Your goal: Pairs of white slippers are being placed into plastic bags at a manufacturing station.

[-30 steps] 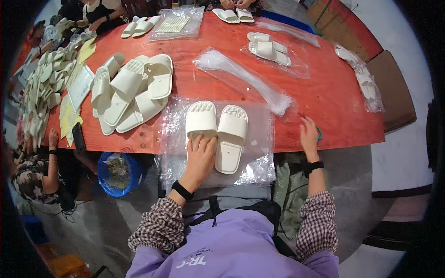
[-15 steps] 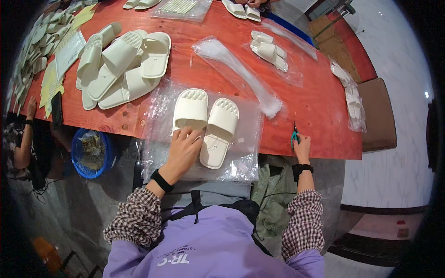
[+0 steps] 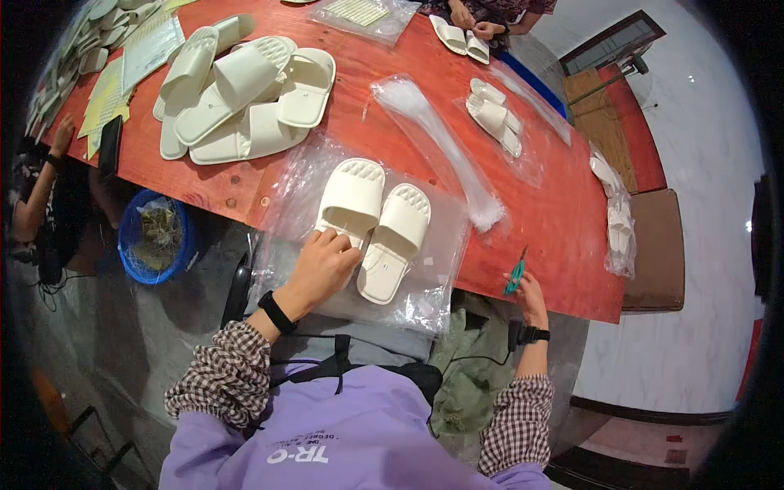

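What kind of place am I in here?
Probably a slipper workshop or packing room: white slippers heaped on a red table, clear plastic under one pair, and another person's hands at a further pair.

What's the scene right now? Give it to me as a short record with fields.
Left hand: touching the left slipper, fingers bent, below its strap
Right hand: holding green-handled snips, tip pointing away from the person
Pair: left slipper and right slipper side by side, straps up
Under pair: clear plastic bags
Farther left: pile of cream slippers
Surface: red table
Far edge: another person's hand near another slipper pair
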